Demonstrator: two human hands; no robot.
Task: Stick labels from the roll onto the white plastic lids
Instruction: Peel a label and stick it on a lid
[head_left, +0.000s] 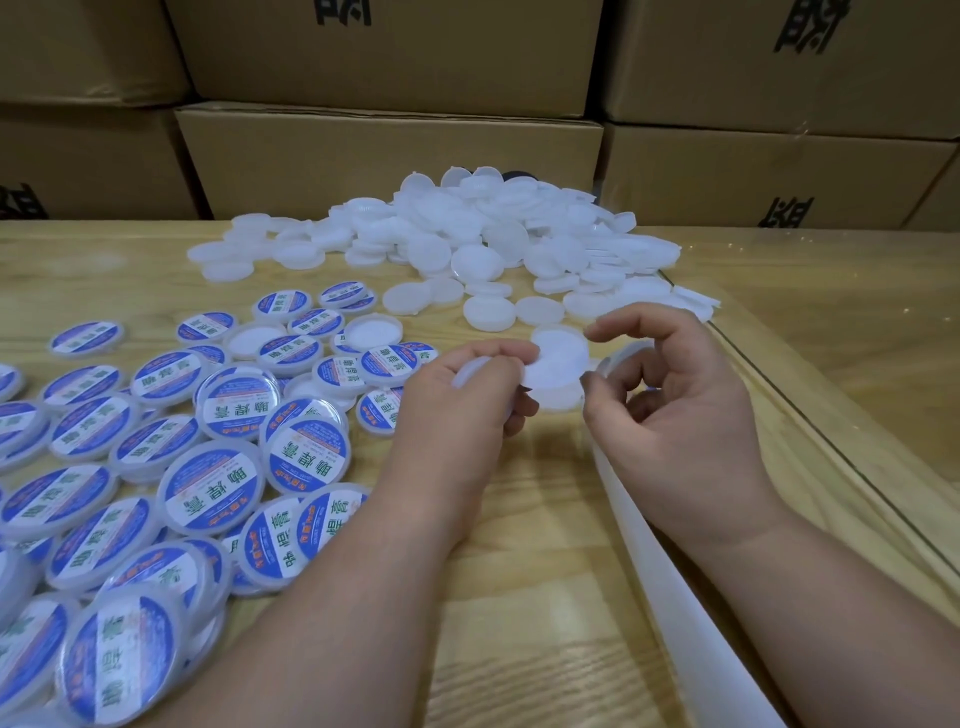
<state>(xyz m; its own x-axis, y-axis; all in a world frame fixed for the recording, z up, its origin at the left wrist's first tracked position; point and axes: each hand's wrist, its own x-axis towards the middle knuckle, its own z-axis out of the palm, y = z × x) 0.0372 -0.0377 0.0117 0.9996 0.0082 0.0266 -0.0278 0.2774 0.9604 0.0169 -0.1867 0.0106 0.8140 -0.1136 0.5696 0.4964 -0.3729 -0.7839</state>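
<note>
The left hand (467, 387) grips a plain lid (556, 371) by its edge, fingers curled round it, just above the wooden desk (519, 597). The lid is round, translucent white plastic with a shallow rim and bears no label. The right hand (670, 410) hovers just beside it, thumb and fingers loosely curled; I cannot tell whether they pinch anything. A white backing strip (670, 587) runs under the right wrist. Unlabelled lids (467, 228) are heaped at the far side of the desk; labelled lids (208, 493) with blue and white stickers are spread on the left. Cardboard boxes (389, 150) are stacked behind.
</note>
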